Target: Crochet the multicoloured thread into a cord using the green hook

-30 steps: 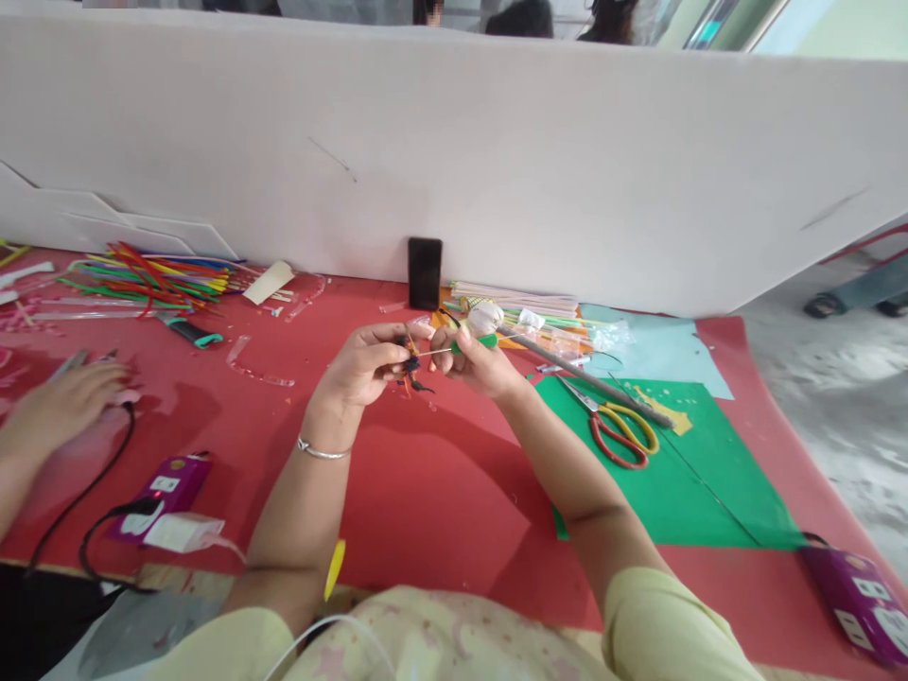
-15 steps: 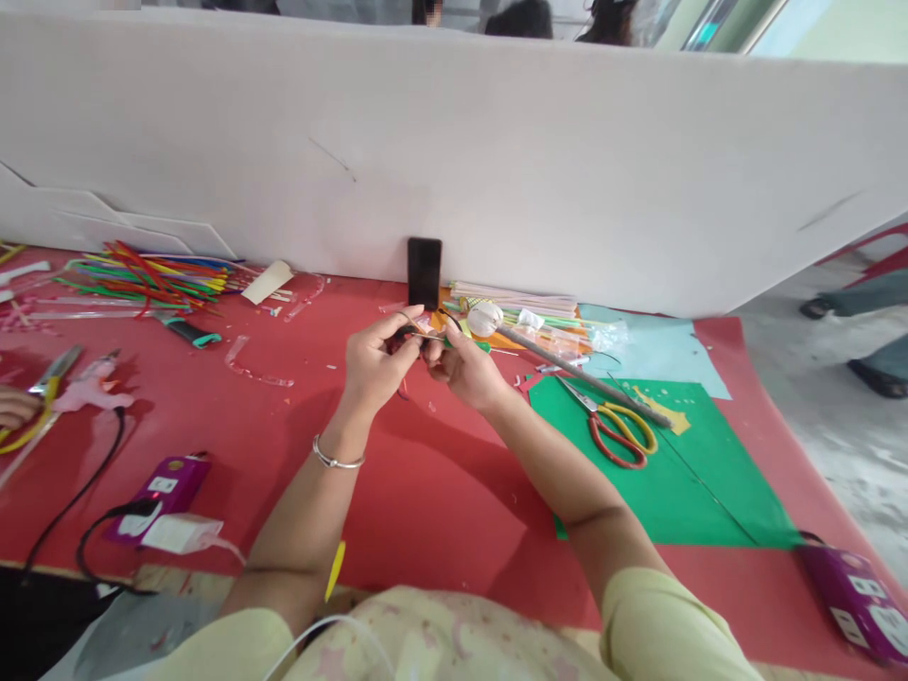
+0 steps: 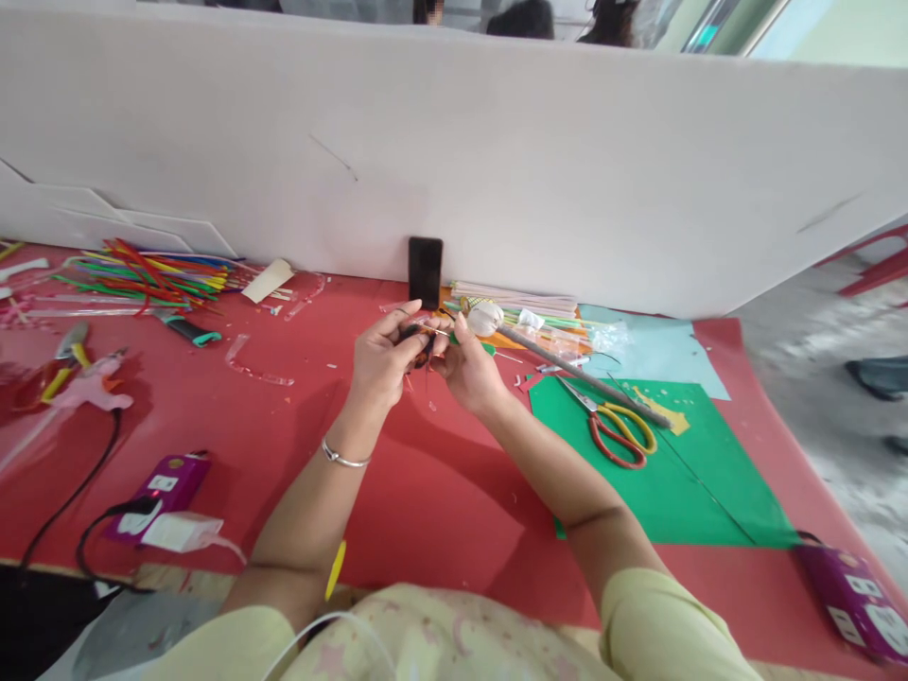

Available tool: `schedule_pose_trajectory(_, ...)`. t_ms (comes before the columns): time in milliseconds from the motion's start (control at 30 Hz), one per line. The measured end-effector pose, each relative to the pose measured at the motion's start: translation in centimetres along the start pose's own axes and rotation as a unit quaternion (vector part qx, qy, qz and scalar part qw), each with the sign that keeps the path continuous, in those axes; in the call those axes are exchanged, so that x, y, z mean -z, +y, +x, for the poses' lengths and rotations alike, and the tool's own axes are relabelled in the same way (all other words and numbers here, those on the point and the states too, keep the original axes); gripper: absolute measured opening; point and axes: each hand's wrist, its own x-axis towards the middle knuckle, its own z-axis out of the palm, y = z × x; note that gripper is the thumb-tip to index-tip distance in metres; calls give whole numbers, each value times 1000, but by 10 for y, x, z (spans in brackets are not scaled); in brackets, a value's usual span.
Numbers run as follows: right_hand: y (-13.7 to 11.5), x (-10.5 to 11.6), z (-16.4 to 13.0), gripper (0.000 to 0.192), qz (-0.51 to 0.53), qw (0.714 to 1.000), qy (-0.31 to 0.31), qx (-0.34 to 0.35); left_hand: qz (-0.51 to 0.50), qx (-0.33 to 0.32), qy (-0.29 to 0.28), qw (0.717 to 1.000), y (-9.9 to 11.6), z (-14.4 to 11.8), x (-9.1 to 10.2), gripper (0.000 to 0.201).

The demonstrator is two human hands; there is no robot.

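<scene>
Above the red table, my left hand (image 3: 377,367) is closed, fingers pinching a small dark, fuzzy-looking thing (image 3: 421,354) too small to name. My right hand (image 3: 474,371) meets it from the other side. Its thumb and fingers are bent around the end of a thin yellowish strip (image 3: 436,330) that spans the gap between the hands. Part of both objects is hidden by my fingers. Just right of my right hand lies a grey rod with a white rounded head (image 3: 485,320). A green piece (image 3: 489,349) shows beside my right thumb.
A black phone (image 3: 425,272) leans on the white board (image 3: 567,170). Scissors (image 3: 619,433) lie on a green sheet (image 3: 709,482) at right. Leftward are colourful pipe cleaners (image 3: 152,276), a pink glue gun (image 3: 92,383) and a purple power strip (image 3: 174,482) with cords.
My left hand has shifted slightly right and turned, showing more of the dark thing. At far left, another person's hand has left view, and the yellow-handled scissors there have moved.
</scene>
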Motion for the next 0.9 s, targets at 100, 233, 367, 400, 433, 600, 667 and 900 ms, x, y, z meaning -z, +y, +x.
schedule_pose_trajectory(100, -1, -1, -1, 66, -2, 1000, 8, -4, 74, -58, 17, 995, -8, 0, 4, 55)
schedule_pose_trajectory(233, 2, -10, -4, 63, 48, 997, 50, -22, 264, -186, 70, 944, -16, -5, 4, 48)
schedule_pose_trajectory(367, 12, -19, -6, 70, 105, 993, 46, -32, 180, -146, 78, 970, -13, -8, -2, 52)
schedule_pose_trajectory(400, 14, -19, -5, 72, 99, 994, 38, -27, 124, -109, 67, 984, -10, -7, -3, 55)
schedule_pose_trajectory(433, 17, -18, -4, 75, 84, 996, 28, -20, 67, -68, 53, 994, -7, -6, -4, 58)
schedule_pose_trajectory(600, 21, 6, 3, 81, -40, 997, -27, 55, -72, 103, -28, 992, 15, -1, 2, 61)
schedule_pose_trajectory(667, 19, 16, 5, 81, -83, 992, -43, 81, -93, 139, -47, 985, 21, -1, 5, 56)
schedule_pose_trajectory(900, 9, 31, 15, 85, -124, 977, -114, 129, -128, 165, -84, 974, 22, -2, 6, 53)
